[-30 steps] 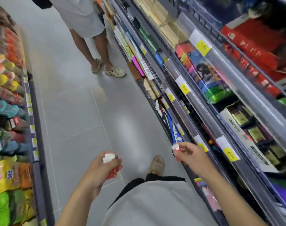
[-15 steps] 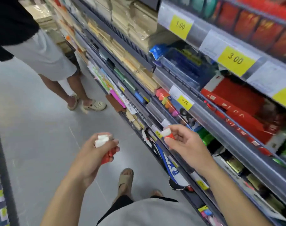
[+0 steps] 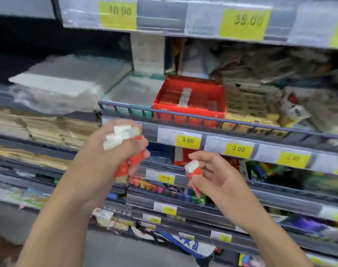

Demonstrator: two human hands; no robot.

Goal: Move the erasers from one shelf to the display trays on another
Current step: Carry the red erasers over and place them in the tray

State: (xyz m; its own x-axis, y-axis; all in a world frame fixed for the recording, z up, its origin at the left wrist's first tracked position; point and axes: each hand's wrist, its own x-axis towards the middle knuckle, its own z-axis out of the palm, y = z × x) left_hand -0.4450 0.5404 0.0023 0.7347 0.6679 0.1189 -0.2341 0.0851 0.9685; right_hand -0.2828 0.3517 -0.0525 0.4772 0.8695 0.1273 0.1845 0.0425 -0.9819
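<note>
In the head view the left hand (image 3: 114, 151) grips a loose bundle of erasers (image 3: 122, 137) while the right hand's (image 3: 208, 178) fingers (image 3: 198, 157) pinch one eraser (image 3: 193, 169) — below the red display tray (image 3: 189, 97) — so the crowded bundle could spill on the lift.

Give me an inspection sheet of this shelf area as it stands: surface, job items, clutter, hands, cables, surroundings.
Surface: wire-railed shelf at hand height, yellow price labels below it.
Job's things: bunch of erasers, white with red sleeves, in left hand; single eraser in right hand; red display tray on the shelf, partly filled.
Clutter: blurred packets right of the tray; paper stacks to the left.
Grippers: left hand grips the bunch; right hand pinches one eraser.
Cables: nothing seen.
Surroundings: stocked shelves above and below; grey floor.
</note>
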